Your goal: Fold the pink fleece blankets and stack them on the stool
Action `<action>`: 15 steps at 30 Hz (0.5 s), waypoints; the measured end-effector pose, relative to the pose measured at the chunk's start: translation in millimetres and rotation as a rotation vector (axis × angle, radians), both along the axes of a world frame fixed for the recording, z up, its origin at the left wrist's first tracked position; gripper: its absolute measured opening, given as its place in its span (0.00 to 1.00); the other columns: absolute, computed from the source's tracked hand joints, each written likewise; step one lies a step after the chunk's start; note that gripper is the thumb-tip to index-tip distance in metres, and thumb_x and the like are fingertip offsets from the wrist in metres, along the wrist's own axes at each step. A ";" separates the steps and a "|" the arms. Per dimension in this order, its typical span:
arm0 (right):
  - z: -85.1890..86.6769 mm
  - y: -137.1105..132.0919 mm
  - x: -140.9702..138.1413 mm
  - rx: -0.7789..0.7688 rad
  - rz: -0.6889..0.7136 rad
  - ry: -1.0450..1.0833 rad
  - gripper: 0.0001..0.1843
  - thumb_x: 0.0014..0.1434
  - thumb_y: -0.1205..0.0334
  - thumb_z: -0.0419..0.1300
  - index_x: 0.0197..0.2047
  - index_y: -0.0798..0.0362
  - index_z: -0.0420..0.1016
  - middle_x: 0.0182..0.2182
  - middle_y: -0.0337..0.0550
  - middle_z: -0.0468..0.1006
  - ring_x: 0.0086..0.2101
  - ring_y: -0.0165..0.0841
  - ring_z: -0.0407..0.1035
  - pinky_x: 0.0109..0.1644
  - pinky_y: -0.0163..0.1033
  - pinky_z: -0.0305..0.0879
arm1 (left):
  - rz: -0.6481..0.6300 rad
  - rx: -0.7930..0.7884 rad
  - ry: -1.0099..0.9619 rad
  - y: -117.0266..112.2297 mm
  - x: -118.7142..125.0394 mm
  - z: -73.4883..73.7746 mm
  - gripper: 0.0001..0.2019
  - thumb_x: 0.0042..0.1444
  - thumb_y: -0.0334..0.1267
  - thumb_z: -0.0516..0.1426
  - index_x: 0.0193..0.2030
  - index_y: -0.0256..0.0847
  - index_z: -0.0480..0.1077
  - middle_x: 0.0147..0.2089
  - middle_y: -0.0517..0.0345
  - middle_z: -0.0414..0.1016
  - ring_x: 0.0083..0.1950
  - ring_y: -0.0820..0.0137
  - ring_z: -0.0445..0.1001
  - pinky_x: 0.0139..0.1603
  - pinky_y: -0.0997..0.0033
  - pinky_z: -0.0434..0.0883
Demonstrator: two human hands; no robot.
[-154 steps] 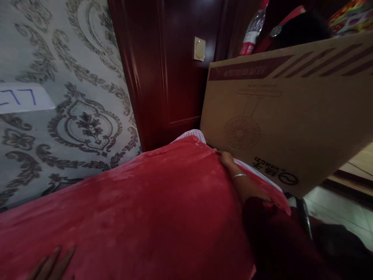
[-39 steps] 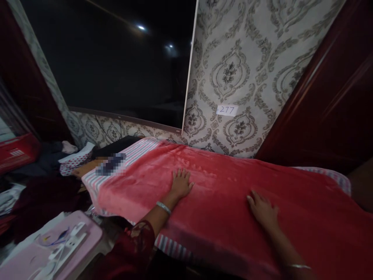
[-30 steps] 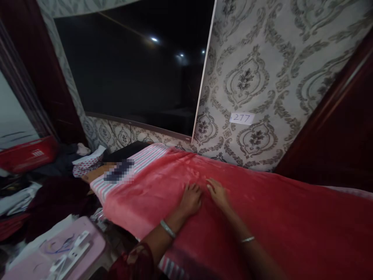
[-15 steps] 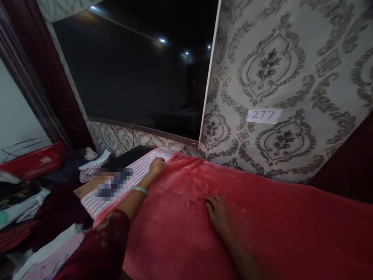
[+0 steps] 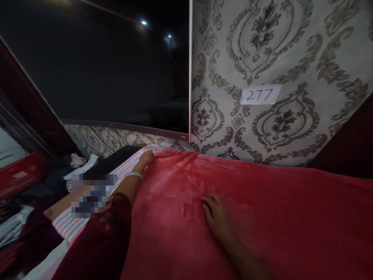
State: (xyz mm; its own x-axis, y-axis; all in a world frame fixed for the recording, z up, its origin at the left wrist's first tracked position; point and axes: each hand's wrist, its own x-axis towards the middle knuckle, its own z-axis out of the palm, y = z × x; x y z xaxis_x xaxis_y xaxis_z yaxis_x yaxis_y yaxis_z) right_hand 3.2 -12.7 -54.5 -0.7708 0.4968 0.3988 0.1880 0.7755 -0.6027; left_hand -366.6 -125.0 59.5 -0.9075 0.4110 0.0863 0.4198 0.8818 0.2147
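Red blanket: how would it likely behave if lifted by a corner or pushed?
The red blanket probably flops and drapes: soft ripples show near the left hand at its corner. Pushed, it would likely bunch rather than slide whole, as its plush pile creases beside the flat right hand.
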 end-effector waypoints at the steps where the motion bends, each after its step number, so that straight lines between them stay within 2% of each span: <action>1: 0.2 -0.1 0.0 -0.003 -0.004 -0.001 0.18 0.65 0.65 0.49 0.48 0.50 0.80 0.42 0.48 0.77 0.42 0.38 0.73 0.49 0.43 0.70 | 0.016 -0.010 0.015 0.5 -4.6 5.2 0.14 0.63 0.44 0.58 0.47 0.34 0.74 0.48 0.46 0.78 0.49 0.60 0.77 0.49 0.61 0.73; 4: 0.5 -0.2 -0.2 -0.011 -0.004 -0.004 0.18 0.64 0.65 0.50 0.48 0.50 0.80 0.42 0.48 0.77 0.42 0.38 0.73 0.48 0.43 0.70 | 0.048 -0.009 0.071 1.8 -12.2 10.8 0.16 0.62 0.40 0.55 0.51 0.32 0.72 0.53 0.37 0.76 0.55 0.54 0.75 0.49 0.64 0.70; 6: 0.5 -0.1 -0.1 -0.015 0.000 -0.005 0.18 0.64 0.66 0.50 0.48 0.50 0.80 0.42 0.48 0.77 0.42 0.38 0.73 0.48 0.43 0.70 | 0.066 -0.011 0.084 2.5 -10.8 3.1 0.17 0.62 0.37 0.53 0.55 0.31 0.69 0.55 0.34 0.75 0.57 0.52 0.74 0.50 0.64 0.70; 11: 0.5 0.9 0.4 -0.008 -0.003 -0.024 0.18 0.64 0.67 0.51 0.49 0.50 0.79 0.42 0.48 0.76 0.42 0.38 0.73 0.48 0.43 0.70 | 0.110 -0.022 0.052 -0.4 -1.1 -30.2 0.19 0.61 0.32 0.50 0.57 0.29 0.67 0.56 0.30 0.74 0.57 0.51 0.75 0.52 0.58 0.70; 13: 0.8 1.3 0.5 -0.003 0.000 -0.033 0.18 0.64 0.66 0.51 0.50 0.50 0.79 0.42 0.48 0.76 0.43 0.39 0.72 0.48 0.43 0.70 | 0.116 -0.019 0.041 -0.5 -2.9 -34.4 0.18 0.59 0.32 0.53 0.55 0.31 0.69 0.55 0.30 0.74 0.59 0.50 0.74 0.54 0.56 0.70; 15: 1.1 1.3 0.3 -0.005 0.003 -0.037 0.18 0.64 0.66 0.51 0.50 0.50 0.79 0.42 0.48 0.76 0.43 0.39 0.72 0.48 0.44 0.69 | 0.107 -0.012 0.024 2.1 -8.4 -31.6 0.15 0.57 0.33 0.56 0.51 0.32 0.72 0.55 0.32 0.75 0.60 0.48 0.72 0.56 0.54 0.69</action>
